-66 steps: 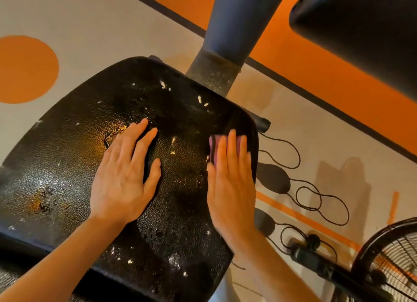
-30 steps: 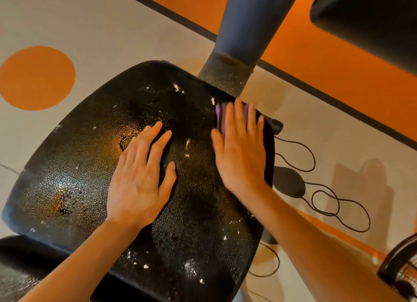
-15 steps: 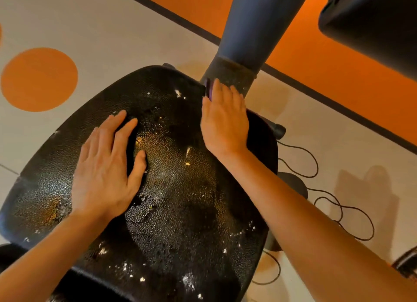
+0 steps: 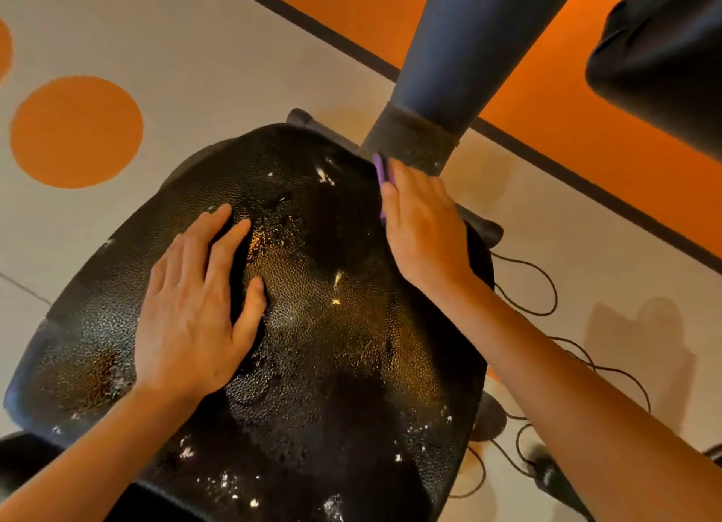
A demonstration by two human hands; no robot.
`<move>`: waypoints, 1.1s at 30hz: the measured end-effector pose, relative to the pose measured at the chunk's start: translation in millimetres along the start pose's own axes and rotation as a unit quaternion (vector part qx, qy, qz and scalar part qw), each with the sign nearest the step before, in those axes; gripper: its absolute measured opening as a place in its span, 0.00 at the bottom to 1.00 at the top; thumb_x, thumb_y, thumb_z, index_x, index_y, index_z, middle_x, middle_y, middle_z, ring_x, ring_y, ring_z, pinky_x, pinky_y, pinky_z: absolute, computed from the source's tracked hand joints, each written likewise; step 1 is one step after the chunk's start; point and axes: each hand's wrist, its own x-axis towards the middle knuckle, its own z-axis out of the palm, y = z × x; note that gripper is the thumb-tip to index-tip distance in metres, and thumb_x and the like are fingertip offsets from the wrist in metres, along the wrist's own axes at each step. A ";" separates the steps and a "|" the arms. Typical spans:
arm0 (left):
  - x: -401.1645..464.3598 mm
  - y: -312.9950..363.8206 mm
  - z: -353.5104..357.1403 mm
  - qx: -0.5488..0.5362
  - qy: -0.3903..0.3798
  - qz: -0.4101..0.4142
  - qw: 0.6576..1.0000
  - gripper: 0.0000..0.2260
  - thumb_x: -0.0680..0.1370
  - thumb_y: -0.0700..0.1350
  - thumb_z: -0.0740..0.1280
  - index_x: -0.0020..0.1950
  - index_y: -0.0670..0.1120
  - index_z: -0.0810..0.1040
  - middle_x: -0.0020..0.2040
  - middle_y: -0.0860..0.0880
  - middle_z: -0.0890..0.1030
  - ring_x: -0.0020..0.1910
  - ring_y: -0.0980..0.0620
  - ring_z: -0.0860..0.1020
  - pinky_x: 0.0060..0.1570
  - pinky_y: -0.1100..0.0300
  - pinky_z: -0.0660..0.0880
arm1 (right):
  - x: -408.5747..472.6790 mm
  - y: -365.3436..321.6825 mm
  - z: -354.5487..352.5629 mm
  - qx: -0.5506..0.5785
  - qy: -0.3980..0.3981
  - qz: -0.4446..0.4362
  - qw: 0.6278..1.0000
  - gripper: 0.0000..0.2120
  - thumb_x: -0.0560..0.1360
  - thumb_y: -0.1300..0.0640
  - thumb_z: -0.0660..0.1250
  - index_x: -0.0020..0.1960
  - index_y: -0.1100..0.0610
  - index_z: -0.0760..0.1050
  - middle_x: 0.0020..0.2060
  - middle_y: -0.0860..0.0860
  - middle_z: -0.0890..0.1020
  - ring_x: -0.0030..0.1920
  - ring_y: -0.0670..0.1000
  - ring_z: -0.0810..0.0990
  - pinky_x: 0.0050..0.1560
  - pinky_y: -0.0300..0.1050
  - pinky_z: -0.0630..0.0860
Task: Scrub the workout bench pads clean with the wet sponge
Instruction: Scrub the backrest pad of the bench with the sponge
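Note:
A black textured bench pad (image 4: 332, 365) fills the middle of the view, wet and flecked with white foam and crumbs. My left hand (image 4: 195, 306) lies flat on its left half, fingers spread, holding nothing. My right hand (image 4: 424, 224) presses a purple sponge (image 4: 379, 170) against the pad's far right edge, close to the post; only a strip of the sponge shows past my fingertips.
A thick grey-blue frame post (image 4: 461, 60) rises just beyond the pad. Another black pad (image 4: 660, 53) hangs at the top right. Black cables (image 4: 539, 287) trail over the beige and orange floor (image 4: 195, 53) on the right. A dark object (image 4: 558, 478) lies at the lower right.
My right hand has slid the sponge from the pad's right side up to its far edge by the post. My left hand shifted slightly left on the pad and stays flat.

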 end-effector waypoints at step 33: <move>0.1 0.4 0.0 0.009 0.015 0.004 1.000 0.26 0.80 0.55 0.56 0.75 0.44 0.64 0.76 0.45 0.63 0.74 0.43 0.64 0.70 0.46 0.63 | -56.0 49.5 -30.1 0.095 -0.037 0.055 0.993 0.19 0.84 0.54 0.51 0.73 0.54 0.65 0.65 0.53 0.75 0.65 0.48 0.71 0.63 0.46 0.73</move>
